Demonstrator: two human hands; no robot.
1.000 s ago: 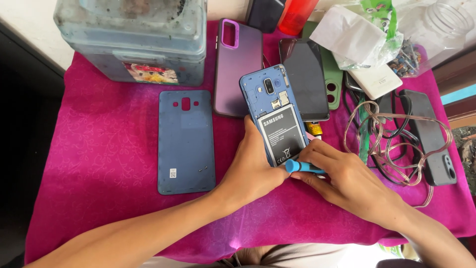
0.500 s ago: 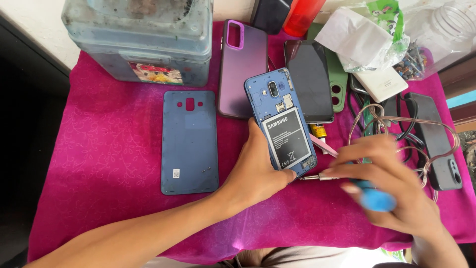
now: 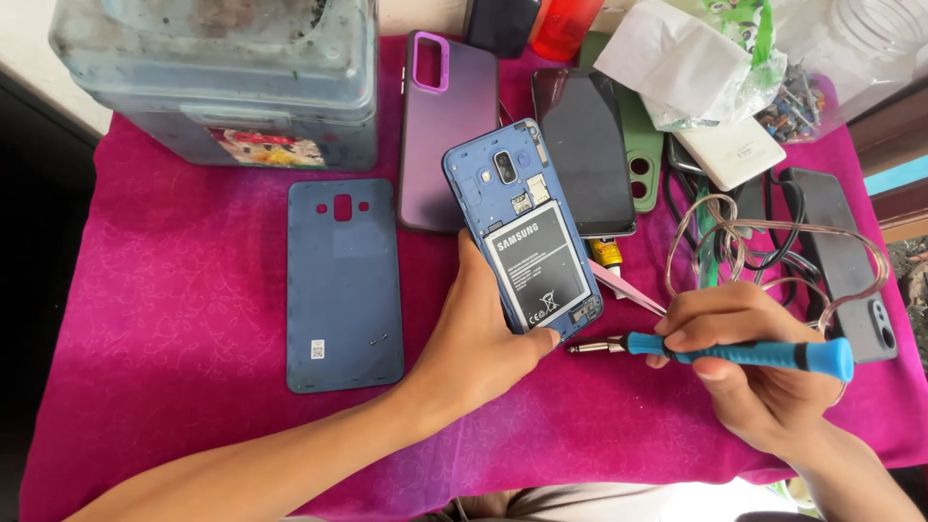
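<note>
**Screwdriver at the phone's bottom edge**

Our left hand (image 3: 478, 338) grips the open phone (image 3: 527, 227), tilting its battery side up for access. Our right hand (image 3: 749, 372) closes around the screwdriver (image 3: 735, 350), tip just beside the phone's lower corner. Bare pink cloth (image 3: 174, 290) lies leftward around the back cover (image 3: 343, 280); cables (image 3: 764, 242) crowd the right.

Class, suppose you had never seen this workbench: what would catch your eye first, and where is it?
First the bright pink cloth over the whole table. At its middle the left hand holds an opened blue phone, battery showing; its removed back cover lies flat to the left. The right hand grips a blue-handled screwdriver, tip pointing at the phone's lower edge.
</note>
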